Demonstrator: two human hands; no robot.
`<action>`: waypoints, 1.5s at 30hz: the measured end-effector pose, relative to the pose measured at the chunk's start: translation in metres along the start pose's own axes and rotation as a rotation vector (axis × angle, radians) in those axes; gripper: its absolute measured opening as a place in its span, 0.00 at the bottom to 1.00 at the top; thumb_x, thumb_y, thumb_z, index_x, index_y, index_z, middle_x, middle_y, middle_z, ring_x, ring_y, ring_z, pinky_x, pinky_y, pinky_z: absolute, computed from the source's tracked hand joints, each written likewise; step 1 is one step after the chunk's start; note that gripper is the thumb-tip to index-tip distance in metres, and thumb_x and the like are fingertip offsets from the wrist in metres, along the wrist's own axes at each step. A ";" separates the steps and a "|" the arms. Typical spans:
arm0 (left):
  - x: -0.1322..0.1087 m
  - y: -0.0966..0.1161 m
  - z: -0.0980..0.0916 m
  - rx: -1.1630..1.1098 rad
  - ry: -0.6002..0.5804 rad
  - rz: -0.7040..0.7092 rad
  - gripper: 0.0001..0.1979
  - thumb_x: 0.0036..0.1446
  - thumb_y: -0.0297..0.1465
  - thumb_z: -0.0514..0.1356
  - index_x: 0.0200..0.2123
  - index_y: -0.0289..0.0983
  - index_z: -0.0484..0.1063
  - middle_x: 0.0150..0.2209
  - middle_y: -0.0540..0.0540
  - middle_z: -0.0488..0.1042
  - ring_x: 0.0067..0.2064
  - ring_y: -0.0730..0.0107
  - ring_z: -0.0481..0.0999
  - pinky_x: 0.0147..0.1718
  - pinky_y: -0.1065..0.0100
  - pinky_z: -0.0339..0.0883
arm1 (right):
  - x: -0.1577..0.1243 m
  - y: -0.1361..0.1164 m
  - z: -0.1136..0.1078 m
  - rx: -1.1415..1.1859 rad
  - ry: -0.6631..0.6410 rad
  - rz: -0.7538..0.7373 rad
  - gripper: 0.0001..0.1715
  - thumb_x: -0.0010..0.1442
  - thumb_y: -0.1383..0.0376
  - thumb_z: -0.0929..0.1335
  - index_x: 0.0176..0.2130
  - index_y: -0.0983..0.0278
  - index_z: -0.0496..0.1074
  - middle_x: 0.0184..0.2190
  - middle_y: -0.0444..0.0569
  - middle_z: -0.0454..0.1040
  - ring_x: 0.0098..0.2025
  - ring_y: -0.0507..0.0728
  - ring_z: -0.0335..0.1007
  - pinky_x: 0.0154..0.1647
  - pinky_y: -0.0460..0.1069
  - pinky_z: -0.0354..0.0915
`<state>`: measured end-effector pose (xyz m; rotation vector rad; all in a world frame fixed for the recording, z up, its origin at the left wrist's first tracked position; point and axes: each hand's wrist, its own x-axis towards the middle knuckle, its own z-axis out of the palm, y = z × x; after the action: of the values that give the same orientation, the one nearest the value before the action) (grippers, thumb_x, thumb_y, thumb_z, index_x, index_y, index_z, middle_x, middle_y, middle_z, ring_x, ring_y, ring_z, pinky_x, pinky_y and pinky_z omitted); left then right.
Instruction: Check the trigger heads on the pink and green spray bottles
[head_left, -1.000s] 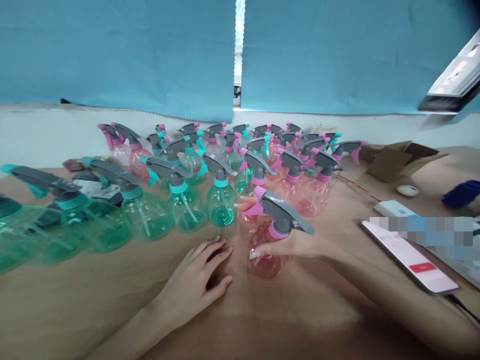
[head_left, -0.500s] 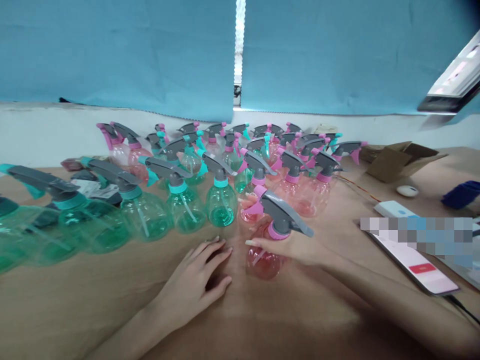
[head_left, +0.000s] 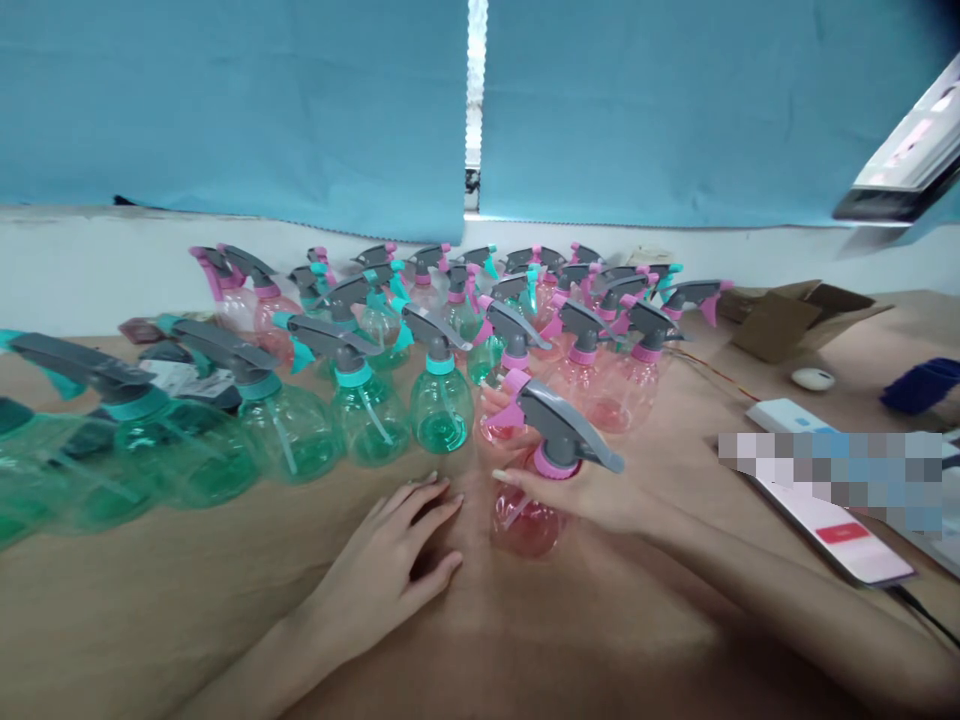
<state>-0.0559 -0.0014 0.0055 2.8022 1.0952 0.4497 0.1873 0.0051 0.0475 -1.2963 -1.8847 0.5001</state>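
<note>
On the wooden table (head_left: 247,600), a pink see-through spray bottle (head_left: 529,530) with a grey and pink trigger head stands upright in front of me. My right hand (head_left: 592,490) is around it just below the pink collar, thumb across the near side; its fingers show partly on the far side. My left hand (head_left: 401,550) lies palm down on the table, fingers spread and holding nothing, a little left of that bottle. Just beyond it stand a green spray bottle (head_left: 442,415) with a turquoise collar and another green spray bottle (head_left: 373,425).
Several more green and pink spray bottles crowd the table toward the white wall. To the right lie a cardboard box (head_left: 780,320), a white rounded object (head_left: 813,379), a dark blue object (head_left: 926,398) and a phone (head_left: 870,560) with a cable. Blue curtains (head_left: 240,110) hang behind.
</note>
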 end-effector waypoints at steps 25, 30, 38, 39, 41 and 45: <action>0.001 0.000 -0.001 -0.016 0.006 -0.022 0.21 0.61 0.37 0.56 0.57 0.40 0.63 0.57 0.42 0.65 0.57 0.54 0.64 0.54 0.53 0.59 | 0.005 -0.008 -0.007 0.232 -0.140 0.037 0.04 0.54 0.66 0.65 0.33 0.57 0.68 0.31 0.43 0.75 0.33 0.54 0.74 0.36 0.49 0.73; 0.001 -0.001 0.000 -0.029 0.003 -0.028 0.20 0.61 0.36 0.56 0.56 0.40 0.63 0.57 0.42 0.65 0.57 0.55 0.64 0.54 0.53 0.59 | 0.004 -0.010 -0.010 0.170 -0.115 0.063 0.04 0.51 0.68 0.64 0.27 0.58 0.67 0.25 0.41 0.75 0.31 0.53 0.75 0.36 0.49 0.73; 0.001 0.000 -0.002 -0.035 0.016 -0.032 0.20 0.61 0.36 0.56 0.56 0.41 0.64 0.56 0.43 0.66 0.56 0.54 0.64 0.54 0.54 0.59 | 0.006 -0.010 -0.009 0.298 -0.112 0.042 0.06 0.53 0.62 0.66 0.35 0.58 0.70 0.33 0.45 0.78 0.37 0.57 0.76 0.42 0.54 0.73; 0.001 0.000 -0.002 -0.037 0.014 -0.035 0.20 0.61 0.36 0.56 0.56 0.41 0.64 0.56 0.43 0.66 0.56 0.54 0.64 0.53 0.54 0.59 | 0.006 -0.009 -0.008 0.294 -0.105 0.055 0.07 0.53 0.62 0.67 0.35 0.58 0.70 0.33 0.45 0.78 0.38 0.58 0.76 0.42 0.55 0.73; 0.001 0.001 -0.002 -0.038 0.009 -0.037 0.20 0.61 0.36 0.56 0.56 0.40 0.64 0.56 0.43 0.67 0.56 0.54 0.64 0.53 0.54 0.60 | 0.004 -0.006 -0.006 0.257 -0.092 0.067 0.07 0.53 0.63 0.67 0.36 0.57 0.70 0.34 0.45 0.78 0.39 0.58 0.76 0.43 0.55 0.73; 0.001 0.001 -0.002 -0.038 0.018 -0.036 0.20 0.61 0.37 0.56 0.56 0.41 0.64 0.56 0.43 0.67 0.56 0.55 0.65 0.53 0.54 0.60 | 0.002 0.000 -0.002 0.178 -0.039 0.057 0.08 0.54 0.59 0.67 0.36 0.57 0.70 0.34 0.45 0.77 0.39 0.59 0.75 0.43 0.56 0.72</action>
<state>-0.0551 -0.0010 0.0075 2.7462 1.1273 0.4884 0.1886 0.0066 0.0493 -1.2330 -1.7946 0.7110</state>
